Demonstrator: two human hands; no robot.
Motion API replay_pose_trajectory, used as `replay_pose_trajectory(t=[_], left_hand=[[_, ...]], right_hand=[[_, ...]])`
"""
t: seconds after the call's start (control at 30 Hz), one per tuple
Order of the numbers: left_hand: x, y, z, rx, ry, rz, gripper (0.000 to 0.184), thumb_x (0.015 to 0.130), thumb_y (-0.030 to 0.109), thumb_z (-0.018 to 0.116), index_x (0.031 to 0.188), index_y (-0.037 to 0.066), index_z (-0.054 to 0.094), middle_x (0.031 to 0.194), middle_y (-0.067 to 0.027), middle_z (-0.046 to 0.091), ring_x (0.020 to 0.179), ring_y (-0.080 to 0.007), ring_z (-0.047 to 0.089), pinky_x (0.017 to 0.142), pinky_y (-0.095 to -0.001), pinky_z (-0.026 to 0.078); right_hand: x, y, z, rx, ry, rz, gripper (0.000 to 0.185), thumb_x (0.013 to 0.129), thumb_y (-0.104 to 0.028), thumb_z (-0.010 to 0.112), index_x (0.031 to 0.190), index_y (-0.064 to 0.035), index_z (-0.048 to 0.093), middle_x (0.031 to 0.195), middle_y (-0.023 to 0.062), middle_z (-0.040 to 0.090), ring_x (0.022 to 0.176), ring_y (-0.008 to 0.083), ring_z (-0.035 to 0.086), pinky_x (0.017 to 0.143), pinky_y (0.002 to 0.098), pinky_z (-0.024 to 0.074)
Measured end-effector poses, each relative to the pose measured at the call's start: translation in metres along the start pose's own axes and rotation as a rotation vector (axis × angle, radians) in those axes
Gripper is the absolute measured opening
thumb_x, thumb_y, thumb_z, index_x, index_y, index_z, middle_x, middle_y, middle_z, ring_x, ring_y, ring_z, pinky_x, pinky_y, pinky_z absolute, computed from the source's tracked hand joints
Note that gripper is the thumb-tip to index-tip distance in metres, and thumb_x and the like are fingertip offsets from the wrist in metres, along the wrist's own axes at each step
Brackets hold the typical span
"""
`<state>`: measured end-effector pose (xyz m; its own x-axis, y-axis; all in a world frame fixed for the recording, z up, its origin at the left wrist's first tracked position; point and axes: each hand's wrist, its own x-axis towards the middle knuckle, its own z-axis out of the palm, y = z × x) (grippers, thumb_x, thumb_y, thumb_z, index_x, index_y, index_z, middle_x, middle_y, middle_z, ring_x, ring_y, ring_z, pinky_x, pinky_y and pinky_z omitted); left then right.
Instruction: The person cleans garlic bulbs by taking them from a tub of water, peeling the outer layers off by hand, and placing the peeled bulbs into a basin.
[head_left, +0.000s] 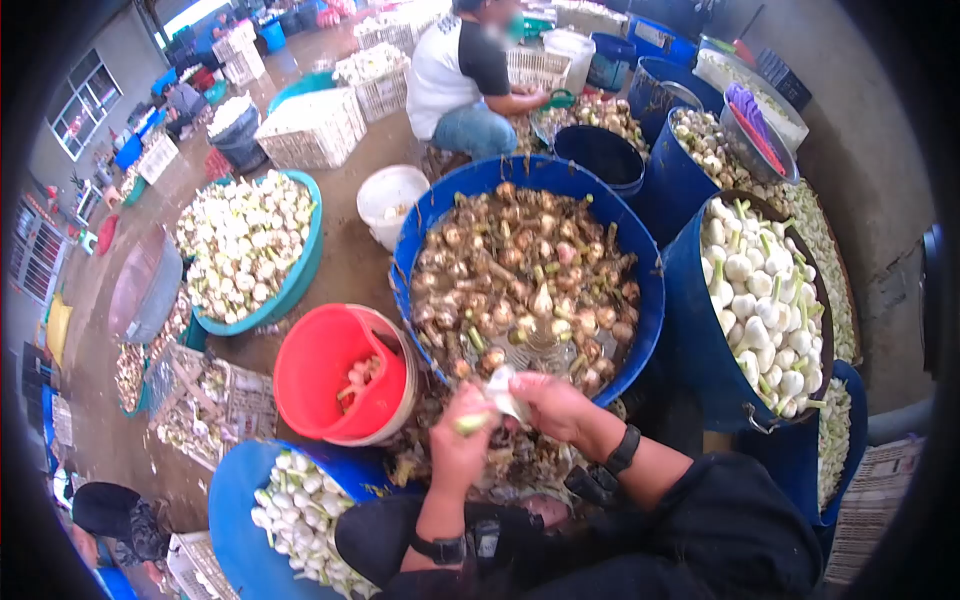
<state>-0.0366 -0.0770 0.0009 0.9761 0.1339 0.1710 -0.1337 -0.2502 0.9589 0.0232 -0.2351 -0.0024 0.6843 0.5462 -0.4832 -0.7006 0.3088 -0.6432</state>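
My left hand (pixel 460 437) is closed around a garlic bulb whose pale green stem (pixel 474 422) shows between the fingers. Against its white upper part (pixel 503 388), my right hand (pixel 552 405) is pinched; whether it grips the bulb or a loose strip of skin is not clear. Both hands are just over the near rim of a large blue tub (pixel 652 340). Inside that tub, brown unpeeled garlic bulbs (pixel 500 250) float in murky water. Below my hands lies a heap of peeled-off garlic skins (pixel 520 460).
A red bucket (pixel 300 365) with a few bulbs stands at left. White garlic fills a blue barrel (pixel 690 300) at right, a teal basin (pixel 312 240) and a blue container (pixel 235 510) by my knee. A co-worker (pixel 465 90) crouches beyond the tub, near white crates (pixel 315 128).
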Motion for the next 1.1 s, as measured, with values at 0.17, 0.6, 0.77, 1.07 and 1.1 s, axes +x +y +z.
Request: replay_pose_trajectory(t=[0.17,0.6,0.77,1.07,1.1], left_hand=[[0.011,-0.016,-0.024,-1.184,0.540,-0.653,0.021,0.089,0.023,0.051,0.103,0.007,0.054,0.104,-0.0099,0.058,0.094,-0.0222,0.058,0.078,-0.0397,0.052],[0.006,0.004,-0.028,-0.923,0.601,-0.779,0.039,0.089,0.042,0.043,0.091,0.005,0.056,0.070,-0.0042,0.059,0.045,-0.0091,0.045,0.039,-0.0219,0.034],[-0.001,-0.008,-0.013,-0.235,0.592,-0.382,0.033,0.088,0.034,0.050,0.085,0.002,0.057,0.069,-0.0050,0.059,0.061,-0.0067,0.053,0.049,-0.0211,0.038],[0.007,0.005,-0.042,-0.821,0.706,-0.797,0.037,0.087,0.043,0.046,0.083,0.008,0.058,0.059,-0.0008,0.054,0.035,-0.0065,0.035,0.033,-0.0207,0.024],[0.007,0.008,-0.035,-0.659,0.707,-0.757,0.036,0.089,0.040,0.047,0.084,0.006,0.058,0.062,-0.0008,0.055,0.037,-0.0059,0.036,0.033,-0.0207,0.025]], right_hand=[[-0.046,0.009,-0.002,-0.146,-0.134,-0.227,0.027,0.091,-0.022,0.048,0.107,-0.0012,0.053,0.097,0.0057,0.059,0.091,0.0131,0.054,0.082,0.0275,0.0421],[-0.035,-0.016,0.031,-1.063,0.038,-0.408,0.036,0.082,-0.023,0.058,0.110,-0.0004,0.054,0.094,0.0126,0.062,0.080,0.0221,0.060,0.071,0.0321,0.0481],[-0.009,0.006,0.074,-0.972,0.170,-0.588,0.037,0.076,-0.014,0.066,0.109,-0.0026,0.056,0.086,0.0107,0.062,0.071,0.0194,0.059,0.066,0.0307,0.0475],[-0.010,0.028,0.014,-1.412,0.013,-0.463,0.015,0.080,-0.019,0.056,0.086,-0.0065,0.061,0.073,0.0147,0.058,0.074,0.0326,0.057,0.065,0.0394,0.0453],[-0.013,0.020,0.026,-1.238,0.056,-0.446,0.018,0.081,-0.022,0.056,0.087,-0.0056,0.060,0.073,0.0156,0.058,0.074,0.0336,0.057,0.066,0.0401,0.0448]])
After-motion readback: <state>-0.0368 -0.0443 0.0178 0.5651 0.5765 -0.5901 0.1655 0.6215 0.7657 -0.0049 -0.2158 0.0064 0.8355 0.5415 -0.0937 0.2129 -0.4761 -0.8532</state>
